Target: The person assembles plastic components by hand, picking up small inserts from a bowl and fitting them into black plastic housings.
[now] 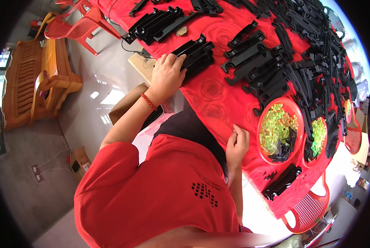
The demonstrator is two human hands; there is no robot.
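My left hand [167, 76], with a red bead bracelet [149, 101] at its wrist, reaches to the table's left edge. Its fingers are closed over the near end of a group of long black plastic parts [198, 56] lying side by side. How many of them it grips is hidden. Close to my body, at the table's front edge, my right hand [237, 144] has its fingers curled and the thumb against them. Whatever may be between those fingers does not show. More black plastic parts [251, 58] lie in rows just beyond.
A red cloth [211, 93] covers the table. Right of my right hand stands a red basin [260, 142] of yellow-green clear pieces and small black parts, with a similar basin [305, 155] beside it. Black parts [305, 25] heap up at the far right. Red chairs [311, 206] stand around.
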